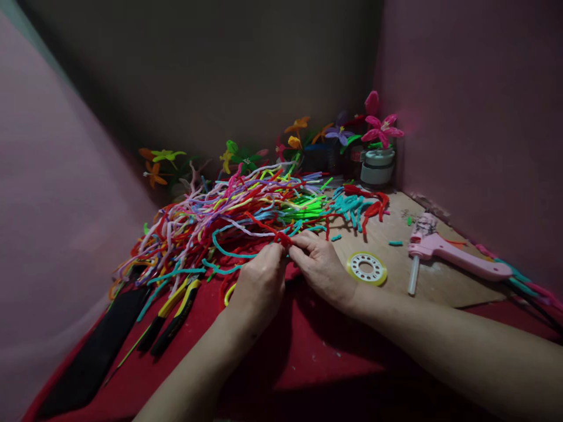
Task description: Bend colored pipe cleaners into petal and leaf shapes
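Left of the tape roll (pixel 354 268), left hand (pixel 261 274) and right hand (pixel 322 266) pinch the red stem (pixel 282 238); a slack grip could uncurl it!

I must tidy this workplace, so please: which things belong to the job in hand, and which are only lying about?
Seemingly in the job:
- red fuzzy piece, between left hand and right hand
- pile of fuzzy stems, probably the supply

Apparently lying about:
- yellow-black pliers
- tape roll
- pink glue gun
- black flat object
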A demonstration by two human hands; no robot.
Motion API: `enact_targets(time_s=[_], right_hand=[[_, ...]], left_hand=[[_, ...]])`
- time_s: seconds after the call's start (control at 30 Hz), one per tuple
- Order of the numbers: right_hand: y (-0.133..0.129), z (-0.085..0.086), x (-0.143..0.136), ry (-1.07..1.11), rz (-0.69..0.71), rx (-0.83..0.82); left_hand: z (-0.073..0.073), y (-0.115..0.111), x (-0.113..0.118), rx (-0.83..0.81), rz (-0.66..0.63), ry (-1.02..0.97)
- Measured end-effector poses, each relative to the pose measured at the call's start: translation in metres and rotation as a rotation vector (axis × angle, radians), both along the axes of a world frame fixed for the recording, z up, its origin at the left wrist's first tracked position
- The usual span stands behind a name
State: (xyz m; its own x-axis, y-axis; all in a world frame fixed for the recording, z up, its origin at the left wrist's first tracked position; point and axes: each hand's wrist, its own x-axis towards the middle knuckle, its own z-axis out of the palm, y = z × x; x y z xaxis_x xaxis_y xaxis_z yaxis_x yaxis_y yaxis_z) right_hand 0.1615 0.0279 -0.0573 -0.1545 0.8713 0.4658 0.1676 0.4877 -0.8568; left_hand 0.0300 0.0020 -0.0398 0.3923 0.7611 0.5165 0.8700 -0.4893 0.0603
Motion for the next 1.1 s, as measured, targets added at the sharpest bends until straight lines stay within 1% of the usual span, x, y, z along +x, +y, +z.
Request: enact_targets(time_s=[0.2,0.33,0.5,0.67,0.8,0.97,1.1], right_hand=[[0.002,-0.006,-0.002,0.058,0.083,-0.064],[0.0,-0.007,-0.003,0.095,0.078,-0.032],[-0.004,-0.005,-0.003,0.071,0.102,-0.015],[-0.006,-0.002,-0.003,0.082,0.075,0.05],[-0.007,-0.004,-0.003,0.095,0.062,0.028],[-0.008,-0.005,-0.002,0.047,0.065,0.052],[-0.005,-0.005,-0.001,0.024,0.11,-0.019]], left_hand=[[0.011,0.0,0.0,-0.119,-0.044,-0.187],[0.014,-0.002,-0.001,-0.165,-0.001,-0.204],[0.011,-0.004,0.0,-0.162,0.073,-0.148],[0.008,-0.005,0.002,-0.132,0.123,-0.127],[0.004,-0.008,0.004,-0.121,0.177,-0.105],[0.001,-0.008,0.006,-0.111,0.157,-0.087],[-0.003,-0.007,0.005,-0.04,0.117,-0.039]])
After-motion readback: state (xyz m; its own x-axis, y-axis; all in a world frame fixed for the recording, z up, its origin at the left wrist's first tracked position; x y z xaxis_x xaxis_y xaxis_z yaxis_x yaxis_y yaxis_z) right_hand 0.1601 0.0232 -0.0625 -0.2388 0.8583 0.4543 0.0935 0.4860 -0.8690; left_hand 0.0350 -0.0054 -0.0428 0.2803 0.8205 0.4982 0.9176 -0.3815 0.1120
